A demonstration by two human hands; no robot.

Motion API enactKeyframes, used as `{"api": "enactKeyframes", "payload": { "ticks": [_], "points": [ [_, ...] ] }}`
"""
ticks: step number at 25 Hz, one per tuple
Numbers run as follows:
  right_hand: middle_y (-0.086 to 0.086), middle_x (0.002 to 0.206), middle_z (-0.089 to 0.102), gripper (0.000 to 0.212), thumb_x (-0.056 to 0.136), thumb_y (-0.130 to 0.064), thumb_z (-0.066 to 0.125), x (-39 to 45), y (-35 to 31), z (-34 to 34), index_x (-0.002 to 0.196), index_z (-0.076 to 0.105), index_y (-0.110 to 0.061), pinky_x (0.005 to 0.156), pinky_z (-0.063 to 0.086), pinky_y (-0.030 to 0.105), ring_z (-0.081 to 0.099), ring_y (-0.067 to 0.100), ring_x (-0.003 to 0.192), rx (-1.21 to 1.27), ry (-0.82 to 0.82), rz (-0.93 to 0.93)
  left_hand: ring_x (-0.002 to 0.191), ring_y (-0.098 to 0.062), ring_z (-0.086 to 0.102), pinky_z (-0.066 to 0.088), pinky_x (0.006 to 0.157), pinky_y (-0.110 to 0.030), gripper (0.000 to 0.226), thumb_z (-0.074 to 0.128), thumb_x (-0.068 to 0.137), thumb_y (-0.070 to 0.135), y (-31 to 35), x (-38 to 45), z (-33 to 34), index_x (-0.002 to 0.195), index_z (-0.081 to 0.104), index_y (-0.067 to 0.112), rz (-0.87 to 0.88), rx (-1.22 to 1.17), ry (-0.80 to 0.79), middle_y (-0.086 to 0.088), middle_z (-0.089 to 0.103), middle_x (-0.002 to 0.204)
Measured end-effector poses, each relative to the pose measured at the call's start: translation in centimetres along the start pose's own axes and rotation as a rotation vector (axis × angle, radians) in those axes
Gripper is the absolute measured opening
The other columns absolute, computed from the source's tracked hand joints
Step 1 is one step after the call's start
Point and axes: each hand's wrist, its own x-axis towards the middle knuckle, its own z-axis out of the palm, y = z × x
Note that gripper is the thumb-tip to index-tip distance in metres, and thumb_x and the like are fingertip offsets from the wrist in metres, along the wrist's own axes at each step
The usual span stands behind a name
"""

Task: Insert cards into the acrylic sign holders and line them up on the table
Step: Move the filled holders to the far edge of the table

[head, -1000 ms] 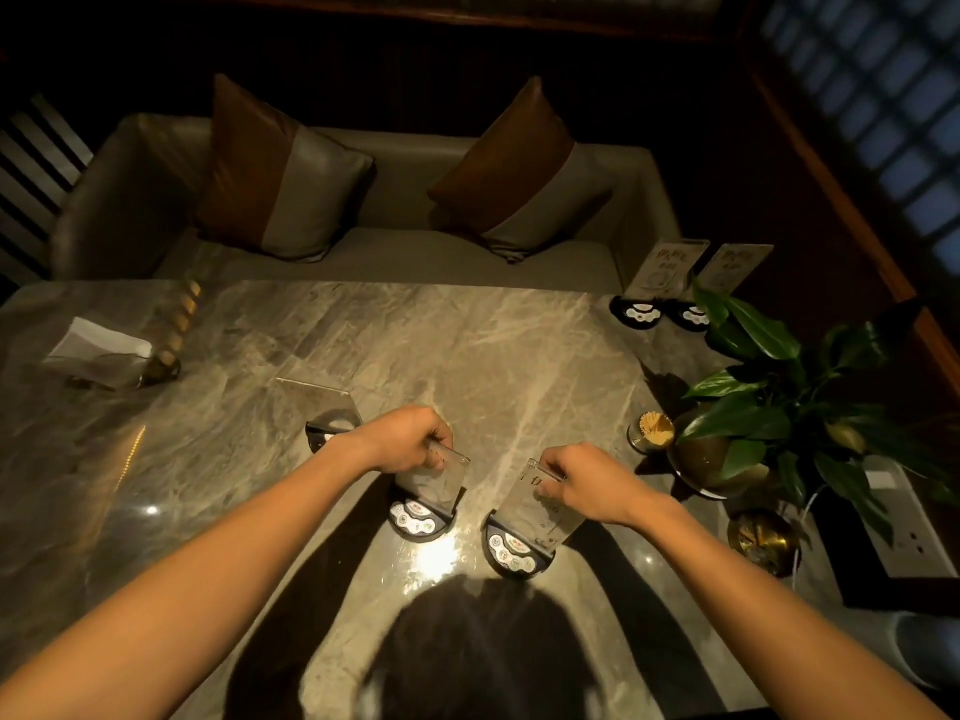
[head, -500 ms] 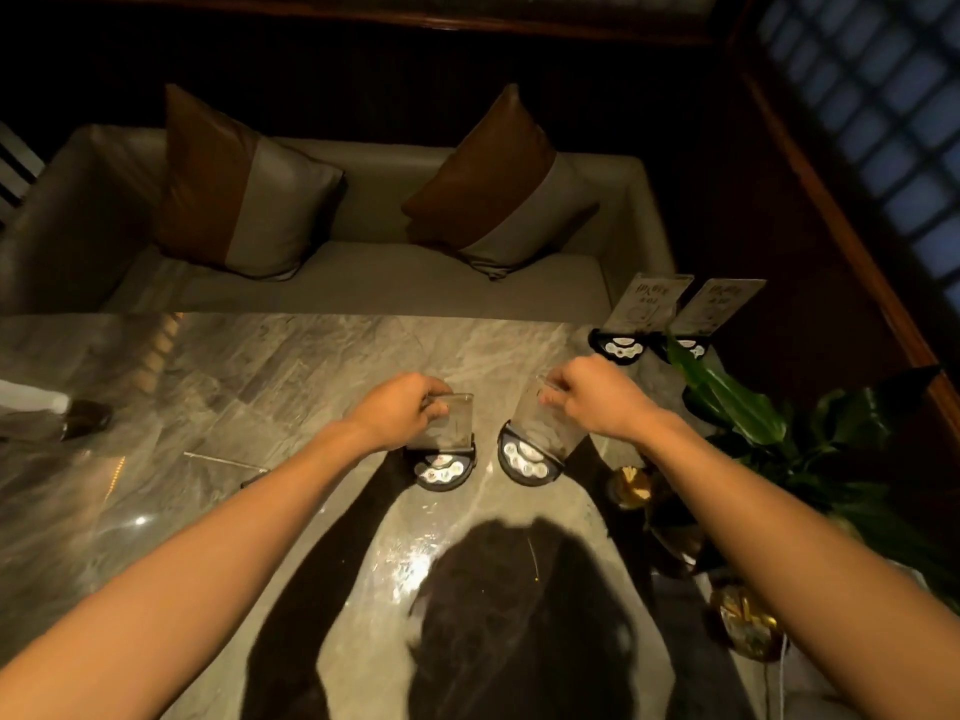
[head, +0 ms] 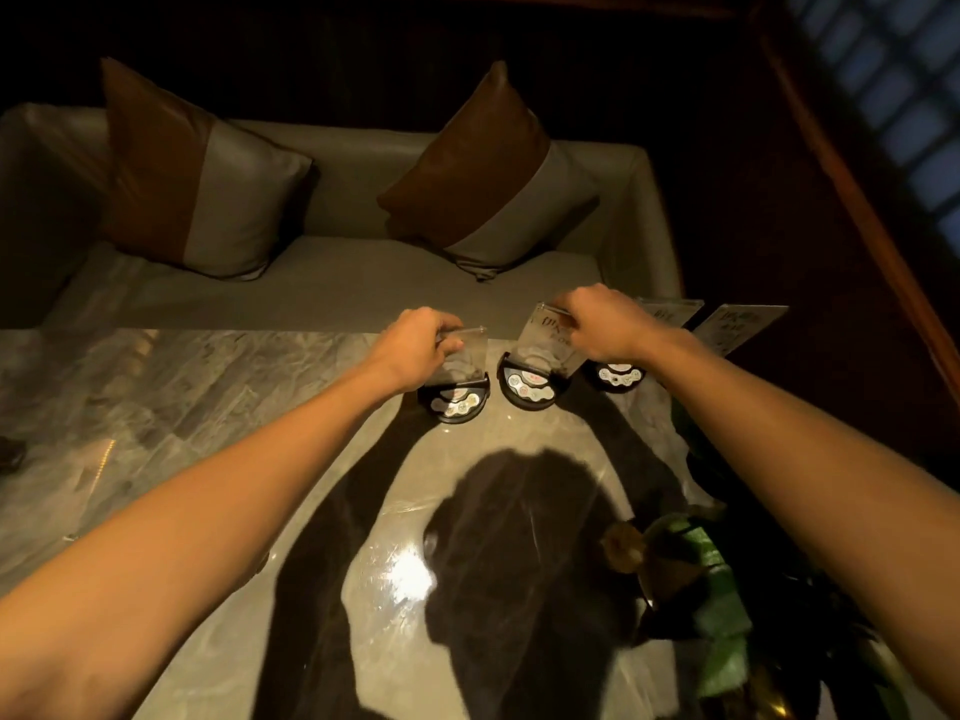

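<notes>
Closest to me, low on the right, I see a leafy plant in a brassy pot, blurred, at the edge of the marble table. My head's shadow falls across the tabletop between my two bare forearms, which reach forward and converge toward the far edge.

My left hand is knuckles-up, fingers curled over the top edge of a clear sign holder, pinching the upright pane; its black half-round base with pale buttons sits on the table. I cannot tell whether a card is inside this one. Just beside it, my right hand is also knuckles-up, with fingers closed on the top edge of a second sign holder, whose pane tilts back and carries a card with dark characters too blurred to read. The two bases stand close together, nearly touching.

Past my right wrist, a third holder shows its black base, the pane mostly hidden by my hand, and a fourth holder stands further right with a printed card, writing illegible.

Beyond the table is a grey sofa with two brown-and-grey cushions: a left cushion and a right cushion.
</notes>
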Motion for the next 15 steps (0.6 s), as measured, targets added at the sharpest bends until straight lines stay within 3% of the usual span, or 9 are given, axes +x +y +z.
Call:
{"api": "enactKeyframes", "payload": {
  "ticks": [3, 7, 15],
  "points": [
    [0.011, 0.097, 0.068, 0.022, 0.087, -0.005, 0.056, 1.8, 1.1, 0.2, 0.105, 0.068, -0.010, 0.067, 0.045, 0.035, 0.066, 0.031, 0.092, -0.001, -0.012, -0.031, 0.120, -0.026, 0.063, 0.049, 0.103, -0.048, 0.037, 0.063, 0.097, 0.024, 0.1, 2.2, 0.2, 0.132, 0.063, 0.013, -0.019, 0.028, -0.006, -0.008, 0.069, 0.128],
    [0.009, 0.100, 0.068, 0.028, 0.089, -0.004, 0.057, 3.1, 2.4, 0.5, 0.112, 0.068, -0.014, 0.070, 0.042, 0.033, 0.064, 0.029, 0.094, 0.010, -0.025, -0.070, 0.119, -0.027, 0.062, 0.050, 0.101, -0.048, 0.035, 0.063, 0.097, 0.024, 0.3, 4.0, 0.7, 0.131, 0.064, 0.016, -0.030, 0.020, 0.008, -0.007, 0.070, 0.127],
    [0.011, 0.111, 0.071, 0.029, 0.092, -0.005, 0.055, 3.9, 3.3, 0.8, 0.117, 0.067, -0.015, 0.083, 0.055, 0.048, 0.064, 0.029, 0.099, 0.009, -0.028, -0.110, 0.110, -0.027, 0.065, 0.053, 0.091, -0.043, 0.029, 0.063, 0.097, 0.025, 0.6, 5.5, 1.3, 0.126, 0.067, 0.023, 0.024, 0.080, -0.004, -0.005, 0.073, 0.116]
  ]
}}
